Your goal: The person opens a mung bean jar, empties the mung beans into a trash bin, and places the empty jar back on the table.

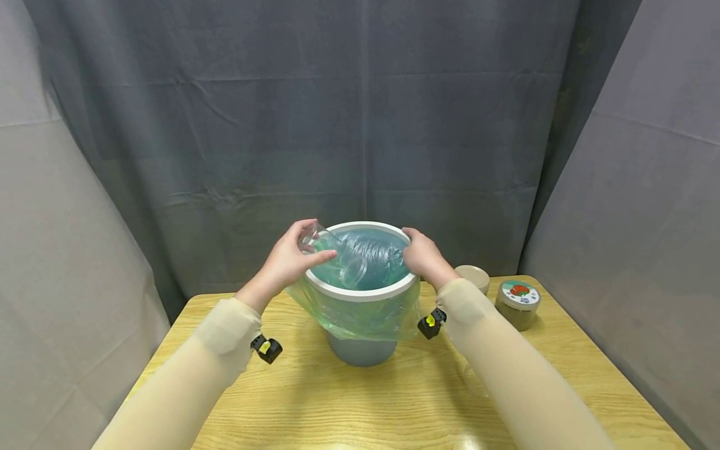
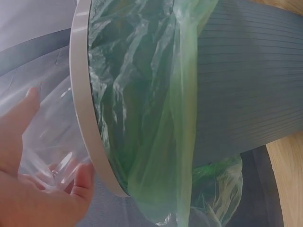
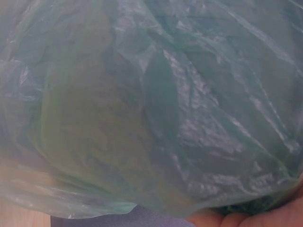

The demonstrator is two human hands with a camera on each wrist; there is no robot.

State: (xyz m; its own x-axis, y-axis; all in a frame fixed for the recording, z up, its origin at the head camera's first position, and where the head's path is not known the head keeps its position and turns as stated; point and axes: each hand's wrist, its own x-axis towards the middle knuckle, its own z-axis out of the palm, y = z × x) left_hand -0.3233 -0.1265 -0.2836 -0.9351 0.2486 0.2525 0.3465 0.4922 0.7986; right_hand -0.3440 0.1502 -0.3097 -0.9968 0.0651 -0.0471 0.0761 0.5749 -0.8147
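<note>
A grey trash bin stands on the wooden table, with a white rim around its mouth. It is lined with a thin green trash bag whose edge hangs loosely down the outside. My left hand holds a clear plastic cup at the bin's left side, its wide mouth tilted down into the opening. The left wrist view shows thumb and fingers around the cup. On the opposite side, my right hand grips the rim; its fingers show at the bag's edge in the right wrist view.
Behind my right forearm is a pale round container. A jar with a tomato picture on its lid stands at the table's right. A clear round item lies partly behind my right sleeve. Grey curtains surround the table.
</note>
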